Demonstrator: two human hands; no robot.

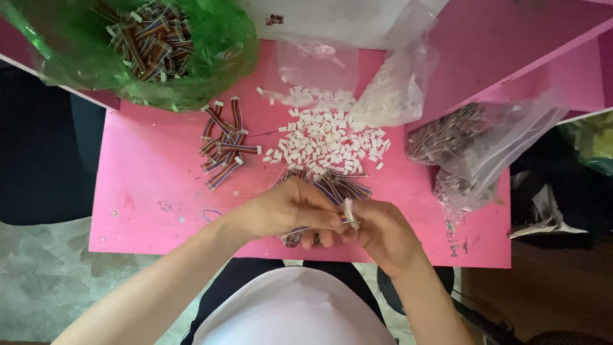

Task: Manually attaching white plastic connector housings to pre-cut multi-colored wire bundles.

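Observation:
My left hand [290, 211] and my right hand [383, 233] meet over the near edge of a pink table [153, 191]. Between their fingertips they pinch a small white plastic connector [349, 211] with a short striped ribbon cable [300, 233] running under my left fingers. Just beyond my hands lies a bundle of striped ribbon cables [341, 186]. Behind that spreads a pile of small white connectors [325, 140]. A loose heap of striped cable pieces [223, 144] lies to the left of the pile.
A green plastic bag [137, 48] full of striped cables sits at the back left. A clear bag of white connectors [393, 89] stands at the back centre. Two clear bags of assembled pieces [472, 147] lie at the right edge. Floor shows on the left.

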